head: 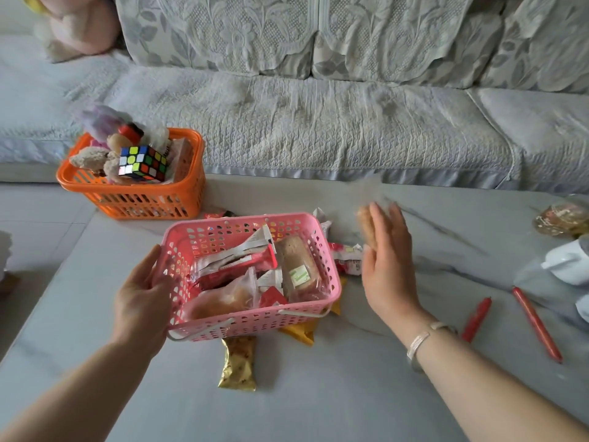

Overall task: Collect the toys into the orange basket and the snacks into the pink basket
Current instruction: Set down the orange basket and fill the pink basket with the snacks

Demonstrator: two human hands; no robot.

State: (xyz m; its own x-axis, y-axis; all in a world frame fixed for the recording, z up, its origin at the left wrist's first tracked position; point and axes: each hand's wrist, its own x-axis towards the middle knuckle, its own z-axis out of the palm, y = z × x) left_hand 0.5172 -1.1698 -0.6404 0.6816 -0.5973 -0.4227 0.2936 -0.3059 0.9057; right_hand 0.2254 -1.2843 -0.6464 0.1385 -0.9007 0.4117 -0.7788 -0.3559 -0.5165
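Pink basket, snacks inside: left hand grips rim at 9 o'clock; right hand at 3 o'clock, fingers straight, blurred, poss. empty.

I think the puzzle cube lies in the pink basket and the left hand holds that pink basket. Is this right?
Not quite. The head view shows the puzzle cube in the orange basket, among the soft toys. The rest holds: the left hand holds the pink basket by its side.

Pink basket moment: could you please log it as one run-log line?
left hand: holds pink basket end | right hand: open, beside basket | gold snack packet: on table, partly under basket
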